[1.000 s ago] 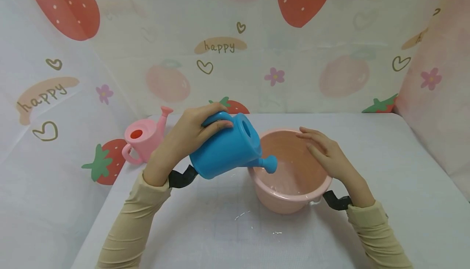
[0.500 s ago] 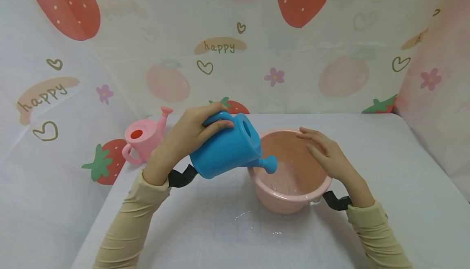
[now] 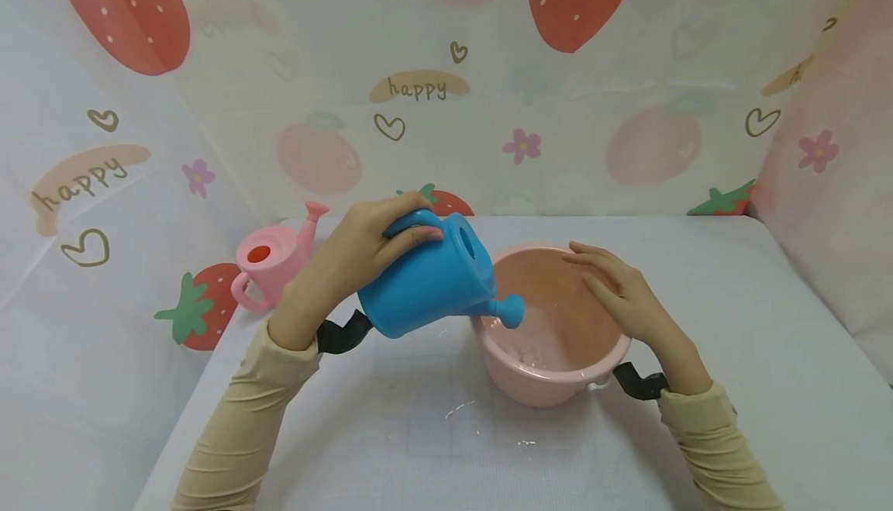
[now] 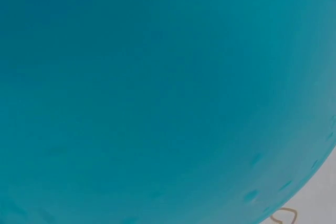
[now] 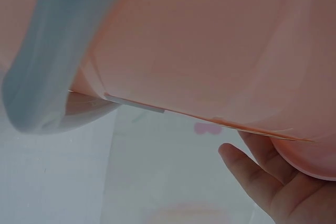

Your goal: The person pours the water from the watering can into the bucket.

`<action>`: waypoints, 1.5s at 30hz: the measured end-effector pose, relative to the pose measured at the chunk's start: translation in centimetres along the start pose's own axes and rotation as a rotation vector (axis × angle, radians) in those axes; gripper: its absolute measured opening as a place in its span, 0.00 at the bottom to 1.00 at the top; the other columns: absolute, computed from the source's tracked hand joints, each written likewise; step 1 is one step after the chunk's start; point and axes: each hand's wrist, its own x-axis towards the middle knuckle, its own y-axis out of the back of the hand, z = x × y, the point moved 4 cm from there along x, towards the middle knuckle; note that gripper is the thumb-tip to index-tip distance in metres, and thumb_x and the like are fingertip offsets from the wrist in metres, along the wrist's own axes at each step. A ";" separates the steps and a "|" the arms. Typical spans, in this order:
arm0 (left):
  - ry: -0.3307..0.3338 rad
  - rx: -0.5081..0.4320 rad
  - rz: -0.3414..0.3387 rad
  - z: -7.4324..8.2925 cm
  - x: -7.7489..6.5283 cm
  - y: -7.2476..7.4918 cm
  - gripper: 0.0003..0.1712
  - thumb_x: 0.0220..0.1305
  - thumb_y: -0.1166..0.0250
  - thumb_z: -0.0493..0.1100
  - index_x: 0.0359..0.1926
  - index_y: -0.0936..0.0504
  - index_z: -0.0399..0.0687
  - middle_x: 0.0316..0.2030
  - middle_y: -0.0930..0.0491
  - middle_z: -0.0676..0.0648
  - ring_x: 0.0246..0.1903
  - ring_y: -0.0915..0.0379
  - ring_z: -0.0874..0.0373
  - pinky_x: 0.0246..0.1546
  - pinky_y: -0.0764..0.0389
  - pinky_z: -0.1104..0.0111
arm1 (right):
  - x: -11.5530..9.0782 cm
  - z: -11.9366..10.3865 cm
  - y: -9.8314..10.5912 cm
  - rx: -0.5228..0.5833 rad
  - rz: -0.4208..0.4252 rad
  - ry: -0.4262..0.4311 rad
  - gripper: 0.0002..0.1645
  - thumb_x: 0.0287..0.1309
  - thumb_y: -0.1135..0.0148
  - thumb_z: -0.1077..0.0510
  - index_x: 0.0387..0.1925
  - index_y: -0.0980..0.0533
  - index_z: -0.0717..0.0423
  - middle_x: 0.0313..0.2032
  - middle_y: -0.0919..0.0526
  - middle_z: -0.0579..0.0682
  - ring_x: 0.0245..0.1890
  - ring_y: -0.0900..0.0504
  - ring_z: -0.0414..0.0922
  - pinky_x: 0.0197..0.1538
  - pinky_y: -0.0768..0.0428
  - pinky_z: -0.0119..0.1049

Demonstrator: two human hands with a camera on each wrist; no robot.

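Note:
In the head view my left hand grips the top handle of a blue watering can tilted to the right. Its round sprinkler head hangs over the left side of a pink bucket. A shallow layer of water with ripples shows inside the bucket. My right hand rests at the bucket's right rim, its fingers extended over the opening. The left wrist view is filled by the watering can's blue wall. Fingers of the right hand show by the rim in the right wrist view.
A pink watering can with a red inside stands at the back left, partly behind the left arm. Small wet spots glisten on the white tabletop in front of the bucket. A printed curtain hangs behind.
The blue watering can and left hand have shifted very slightly left. Ripples inside the bucket differ a little. The right hand and bucket have stayed in place.

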 end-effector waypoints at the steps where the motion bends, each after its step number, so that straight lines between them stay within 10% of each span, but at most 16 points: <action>1: -0.001 0.000 -0.001 0.0 0.0 0.0 0.14 0.60 0.38 0.49 0.44 0.23 0.48 0.37 0.19 0.47 0.36 0.21 0.53 0.43 0.20 0.58 | 0.0 -0.2 0.0 0.000 -0.001 0.000 0.18 0.65 0.50 0.65 0.55 0.29 0.63 0.61 0.33 0.61 0.64 0.38 0.58 0.59 0.43 0.19; 29: -0.063 0.015 -0.028 0.8 0.7 0.4 0.13 0.60 0.37 0.47 0.43 0.24 0.47 0.35 0.20 0.47 0.35 0.23 0.55 0.42 0.20 0.61 | 0.1 3.5 -0.4 0.003 0.000 0.005 0.21 0.63 0.47 0.66 0.57 0.28 0.51 0.63 0.33 0.52 0.66 0.38 0.51 0.63 0.41 0.32; 45: -0.095 0.013 -0.066 0.8 1.1 0.6 0.13 0.60 0.38 0.48 0.43 0.24 0.48 0.34 0.21 0.50 0.35 0.24 0.58 0.45 0.21 0.63 | 0.0 0.8 0.1 0.000 -0.003 -0.007 0.19 0.64 0.49 0.66 0.56 0.28 0.60 0.62 0.32 0.59 0.65 0.38 0.56 0.61 0.43 0.23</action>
